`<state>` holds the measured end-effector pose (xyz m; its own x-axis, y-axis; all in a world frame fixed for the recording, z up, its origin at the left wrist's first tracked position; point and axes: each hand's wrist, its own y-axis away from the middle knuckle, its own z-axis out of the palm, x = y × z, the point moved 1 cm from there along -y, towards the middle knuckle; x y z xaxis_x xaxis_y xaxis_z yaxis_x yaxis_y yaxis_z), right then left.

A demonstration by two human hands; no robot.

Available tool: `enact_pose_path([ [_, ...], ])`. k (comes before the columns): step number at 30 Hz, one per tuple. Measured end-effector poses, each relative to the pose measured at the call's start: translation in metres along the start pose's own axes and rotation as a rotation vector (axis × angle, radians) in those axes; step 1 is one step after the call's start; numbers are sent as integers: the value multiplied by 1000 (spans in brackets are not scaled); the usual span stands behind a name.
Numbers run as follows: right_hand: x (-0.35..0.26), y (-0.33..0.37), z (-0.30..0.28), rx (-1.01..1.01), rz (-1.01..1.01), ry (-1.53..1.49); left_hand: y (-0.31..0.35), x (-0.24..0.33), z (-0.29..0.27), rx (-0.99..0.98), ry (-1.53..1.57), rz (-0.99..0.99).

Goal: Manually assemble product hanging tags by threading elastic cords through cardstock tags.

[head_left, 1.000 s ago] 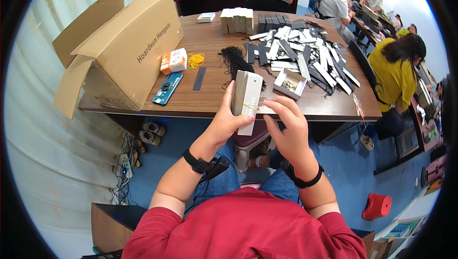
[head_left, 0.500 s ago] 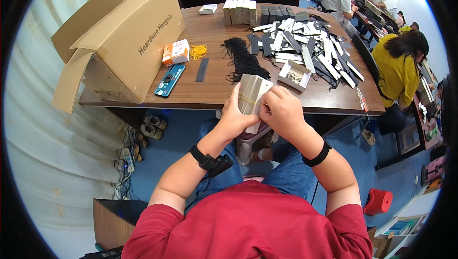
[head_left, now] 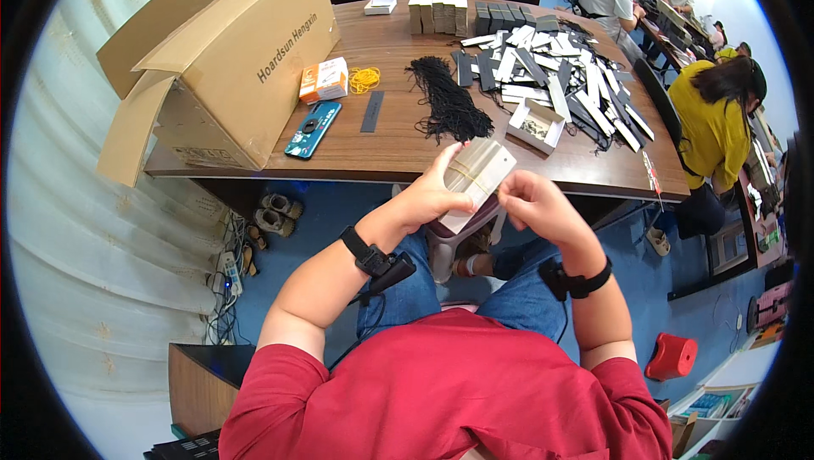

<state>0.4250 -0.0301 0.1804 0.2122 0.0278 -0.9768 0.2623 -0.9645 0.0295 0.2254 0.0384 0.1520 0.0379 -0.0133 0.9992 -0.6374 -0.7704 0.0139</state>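
Note:
Just off the table's near edge, my left hand point(head_left: 421, 199) grips a stack of pale flat tags point(head_left: 488, 158), thumb on the near side. A thin yellowish rubber band point(head_left: 463, 173) runs across the stack. My right hand point(head_left: 543, 208) is beside the stack's right side, its fingers curled and pinched together. Whether anything is in that pinch is too small to tell. Beyond the hands lie a bundle of black cords point(head_left: 449, 102) and a small white open box point(head_left: 553, 136) with tiny pieces inside.
A pile of black and white tags point(head_left: 555, 78) covers the table's right part, with upright stacks point(head_left: 437, 12) behind. Toward the left are a phone point(head_left: 312, 131), a black strip point(head_left: 371, 112), yellow rubber bands point(head_left: 365, 80), an orange-white box point(head_left: 324, 80) and a large carton point(head_left: 246, 61). Several people work beyond.
My right hand has drawn off the stack toward the right and now sits slightly apart from it. The left hand has shifted a little to the right with the stack, which is tilted more.

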Motion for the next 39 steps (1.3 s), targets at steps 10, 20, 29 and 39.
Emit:
enact_pose_path([
  [10, 54, -37, -61, 442, 74, -623, 34, 7, 9, -298, 69, -137],
  [20, -35, 26, -18, 443, -188, -222, 49, 7, -91, 269, -74, 34],
  [29, -123, 62, 59, 498, -1065, 763, -13, -5, -183, 782, -711, 5],
  [39, -122, -9, 90, 254, -1121, 729, -12, -17, -216, 822, -493, 212],
])
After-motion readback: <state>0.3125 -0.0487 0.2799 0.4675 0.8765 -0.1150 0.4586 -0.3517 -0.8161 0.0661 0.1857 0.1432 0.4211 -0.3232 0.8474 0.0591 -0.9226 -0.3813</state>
